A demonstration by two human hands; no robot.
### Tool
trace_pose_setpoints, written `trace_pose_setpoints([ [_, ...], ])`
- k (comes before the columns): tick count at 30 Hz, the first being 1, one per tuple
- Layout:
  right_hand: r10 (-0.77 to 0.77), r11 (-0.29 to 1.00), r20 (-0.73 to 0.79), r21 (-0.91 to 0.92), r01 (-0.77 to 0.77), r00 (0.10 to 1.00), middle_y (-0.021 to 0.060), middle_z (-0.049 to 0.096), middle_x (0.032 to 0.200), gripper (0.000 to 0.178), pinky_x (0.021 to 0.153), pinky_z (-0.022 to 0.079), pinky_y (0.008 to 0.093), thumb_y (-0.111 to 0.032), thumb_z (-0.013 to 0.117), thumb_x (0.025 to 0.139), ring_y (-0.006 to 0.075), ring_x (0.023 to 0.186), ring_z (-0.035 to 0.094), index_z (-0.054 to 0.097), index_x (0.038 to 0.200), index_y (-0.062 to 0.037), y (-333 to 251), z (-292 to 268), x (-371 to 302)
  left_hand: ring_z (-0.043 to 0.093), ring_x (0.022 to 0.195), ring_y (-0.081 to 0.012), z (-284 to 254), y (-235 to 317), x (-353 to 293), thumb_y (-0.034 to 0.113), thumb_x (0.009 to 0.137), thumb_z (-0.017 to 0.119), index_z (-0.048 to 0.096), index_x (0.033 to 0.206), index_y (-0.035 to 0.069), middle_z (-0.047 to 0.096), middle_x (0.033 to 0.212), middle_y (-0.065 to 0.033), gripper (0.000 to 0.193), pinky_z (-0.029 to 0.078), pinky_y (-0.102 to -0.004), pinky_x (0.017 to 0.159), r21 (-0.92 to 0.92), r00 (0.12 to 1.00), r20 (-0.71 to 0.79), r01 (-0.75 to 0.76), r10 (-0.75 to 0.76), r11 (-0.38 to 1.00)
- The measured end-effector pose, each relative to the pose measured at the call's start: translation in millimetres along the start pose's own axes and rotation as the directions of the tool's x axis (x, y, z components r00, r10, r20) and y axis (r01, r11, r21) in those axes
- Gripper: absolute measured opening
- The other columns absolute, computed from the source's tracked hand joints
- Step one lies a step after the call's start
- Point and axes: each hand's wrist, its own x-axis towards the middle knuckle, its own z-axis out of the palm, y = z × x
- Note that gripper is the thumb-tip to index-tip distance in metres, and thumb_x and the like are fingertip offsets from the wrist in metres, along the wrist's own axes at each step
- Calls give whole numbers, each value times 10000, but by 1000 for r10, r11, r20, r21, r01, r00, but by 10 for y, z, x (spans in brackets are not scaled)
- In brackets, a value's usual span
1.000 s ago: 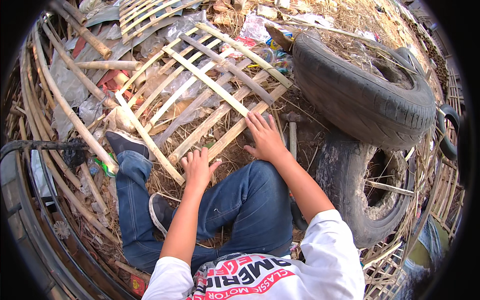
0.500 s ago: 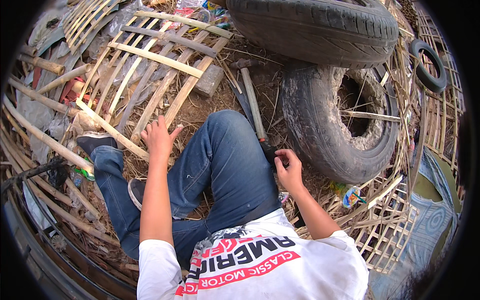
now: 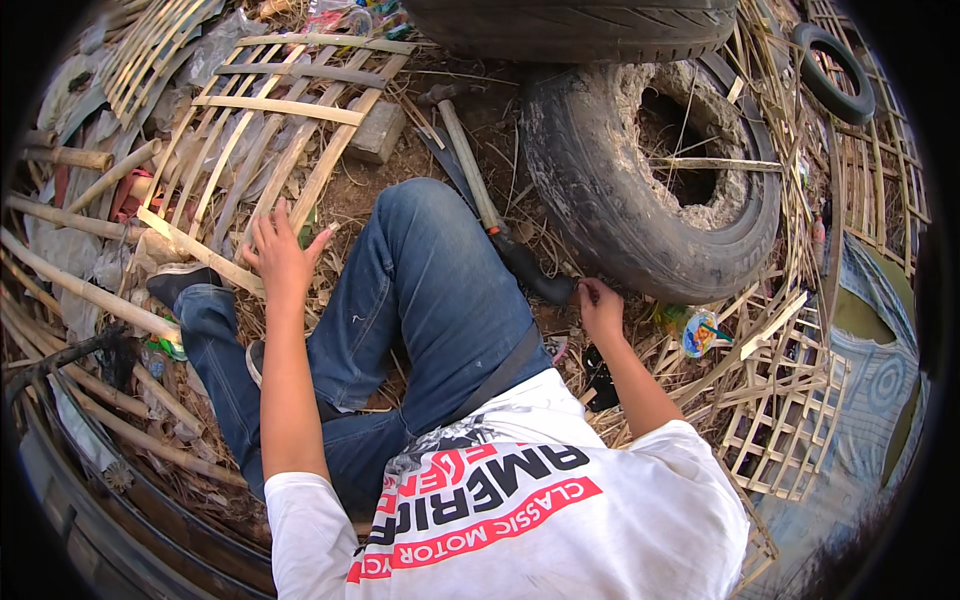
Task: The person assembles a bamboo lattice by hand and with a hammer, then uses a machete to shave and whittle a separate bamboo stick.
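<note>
My left hand [image 3: 282,255] is open, its fingers spread over the near edge of a woven bamboo lattice [image 3: 285,103] on the ground. Whether the fingertips touch the slats is unclear. Beside my right thigh, my right hand [image 3: 601,308] is closed, thumb and fingers pinched together at the end of a black, bent grip [image 3: 535,272]. What is between those fingers cannot be made out. The grip lines up with the grey shaft of what looks like a hammer [image 3: 468,165], an orange band between them. A dark flat blade [image 3: 452,172] lies alongside the shaft.
A worn tyre [image 3: 600,190] with a crusted inner rim lies front right, another tyre [image 3: 570,30] beyond it. A grey block [image 3: 377,132] sits beside the lattice. Bamboo poles [image 3: 90,280] lie at left. Another lattice [image 3: 790,410] and blue cloth [image 3: 870,370] are at right.
My right hand has shifted from beside the black grip to its end, and its fingers have pinched together. More of the grip shows. My left hand's fingers are spread wider. The view has shifted.
</note>
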Motion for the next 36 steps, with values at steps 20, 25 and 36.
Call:
trace_pose_setpoints([
  [20, -162, 931, 47, -325, 168, 986, 146, 634, 1014, 249, 738, 505, 439, -145, 585, 856, 361, 878, 623, 639, 1099, -129, 140, 62, -32, 206, 1393, -327, -264, -210, -615, 538, 771, 690, 391, 1375, 102, 398, 1393, -110, 803, 137, -590, 1029, -178, 975, -124, 161, -184, 971],
  [25, -138, 902, 159, -387, 191, 977, 154, 621, 1006, 147, 719, 505, 451, -161, 595, 851, 377, 846, 617, 624, 984, -105, 159, -3, 58, 193, 1398, -325, -242, -271, -689, 535, 787, 681, 379, 1382, 114, 401, 1393, -93, 790, 117, -590, 1034, -195, 967, -116, 202, -227, 960],
  [36, -157, 934, 112, -306, 184, 981, 177, 661, 902, 181, 719, 505, 457, -150, 566, 873, 391, 848, 625, 618, 1045, -127, 239, 59, 74, 206, 1397, -323, -223, -310, -725, 509, 812, 667, 391, 1370, 132, 400, 1394, -107, 727, 110, -590, 1038, -213, 965, -100, 216, -242, 953],
])
